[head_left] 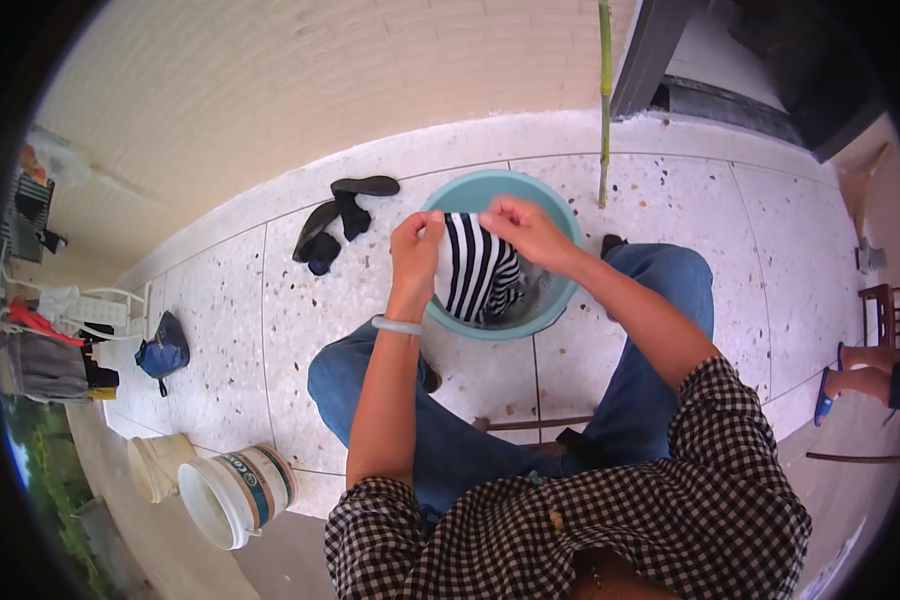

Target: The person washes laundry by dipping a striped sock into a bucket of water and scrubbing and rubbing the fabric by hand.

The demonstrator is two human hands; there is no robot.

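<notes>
Pinching striped cloth (470, 265) in the fingers of both left hand (418, 236) and right hand (522, 230), someone is holding it over the basin (455, 325).

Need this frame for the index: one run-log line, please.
left hand: grips striped cloth | right hand: grips same cloth | cloth: over teal basin, stretched between hands

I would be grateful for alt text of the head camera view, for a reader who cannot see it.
Two bare hands, left and right, hold up black-and-white striped cloth over a round teal basin on a speckled tile floor. A pair of dark shoes lies beside the basin.
</notes>
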